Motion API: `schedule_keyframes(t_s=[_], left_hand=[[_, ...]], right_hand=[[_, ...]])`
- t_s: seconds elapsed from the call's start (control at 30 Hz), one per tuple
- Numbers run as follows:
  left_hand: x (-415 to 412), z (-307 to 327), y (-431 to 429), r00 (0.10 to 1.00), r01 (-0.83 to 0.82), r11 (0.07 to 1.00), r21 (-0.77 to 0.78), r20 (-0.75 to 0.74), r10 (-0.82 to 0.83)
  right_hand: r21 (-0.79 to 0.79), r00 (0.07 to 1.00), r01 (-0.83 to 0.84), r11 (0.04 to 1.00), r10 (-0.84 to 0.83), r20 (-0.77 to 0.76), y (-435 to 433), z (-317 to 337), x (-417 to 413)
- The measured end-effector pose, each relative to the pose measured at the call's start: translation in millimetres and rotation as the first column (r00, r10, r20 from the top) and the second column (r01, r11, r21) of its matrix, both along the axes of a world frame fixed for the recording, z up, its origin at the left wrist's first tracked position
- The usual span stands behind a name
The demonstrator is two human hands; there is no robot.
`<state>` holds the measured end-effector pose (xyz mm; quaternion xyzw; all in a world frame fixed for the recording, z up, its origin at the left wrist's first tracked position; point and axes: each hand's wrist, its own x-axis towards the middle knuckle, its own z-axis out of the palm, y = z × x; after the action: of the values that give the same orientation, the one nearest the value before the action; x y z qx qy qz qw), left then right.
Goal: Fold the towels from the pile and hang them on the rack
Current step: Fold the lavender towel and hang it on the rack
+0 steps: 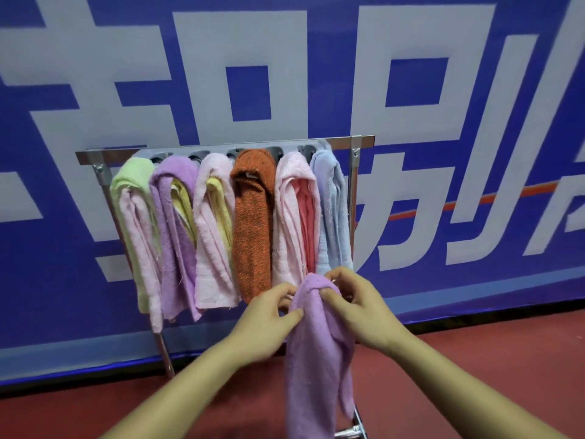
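Note:
A metal towel rack (101, 156) stands against the blue banner, with several folded towels hung side by side on it: green (133, 175), purple (177, 236), pink (212, 248), orange (253, 223), pink over red (291, 217) and light blue (332, 217). In front of the rack's right part, a lilac towel (316, 359) hangs down, draped over something hidden under it. My left hand (269, 321) pinches its left side near the top. My right hand (357, 308) grips its top right edge.
A blue banner (443, 90) with large grey characters fills the background. The floor (474, 359) is dark red. The rack's left leg (164, 353) reaches the floor, and a chrome foot piece (351, 430) shows below the lilac towel.

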<state>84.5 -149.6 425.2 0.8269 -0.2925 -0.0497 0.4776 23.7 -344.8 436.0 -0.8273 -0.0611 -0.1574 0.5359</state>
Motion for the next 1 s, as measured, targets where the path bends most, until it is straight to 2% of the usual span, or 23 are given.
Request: schedule_keyframes(t_s=[0.23,0.43,0.53,0.63,0.73,0.87,0.93,1.0], left_hand=[[40.9,74.4,-55.3,0.944,-0.091,0.984,0.151,0.329,0.037],[91.0,159.4,-102.7,0.905,-0.144,0.985,0.092,0.415,0.094],[115.9,191.1,-116.9,0.868,-0.216,0.974,0.07,0.47,0.159],[141.9,213.0,-118.9,0.828,-0.331,0.939,0.091,0.505,0.243],[168.4,215.9,-114.2,0.801,-0.437,0.893,0.109,0.499,0.331],[186.4,205.4,-118.3,0.772,-0.544,0.819,0.179,0.489,0.406],[187.5,201.8,-125.9,0.779,-0.552,0.797,0.243,0.49,0.39],[185.5,197.1,-130.8,0.76,-0.548,0.783,0.295,0.567,0.318]], right_hand=[[-0.013,0.96,0.254,0.967,-0.25,0.123,-45.4,53.9,43.3],[0.054,0.894,0.337,0.94,-0.338,0.295,-66.2,127.9,91.6],[0.089,0.874,0.366,0.926,-0.375,0.31,-72.6,155.1,125.8],[-0.026,0.853,0.441,0.897,-0.41,0.323,-77.9,172.8,156.7],[-0.205,0.808,0.55,0.81,-0.452,0.379,-82.7,181.0,183.7],[-0.365,0.814,0.578,0.73,-0.486,0.318,-88.2,170.1,215.9],[-0.344,0.826,0.563,0.751,-0.496,0.269,-91.4,156.3,225.8],[-0.29,0.838,0.545,0.787,-0.494,0.233,-97.0,145.7,230.3]])
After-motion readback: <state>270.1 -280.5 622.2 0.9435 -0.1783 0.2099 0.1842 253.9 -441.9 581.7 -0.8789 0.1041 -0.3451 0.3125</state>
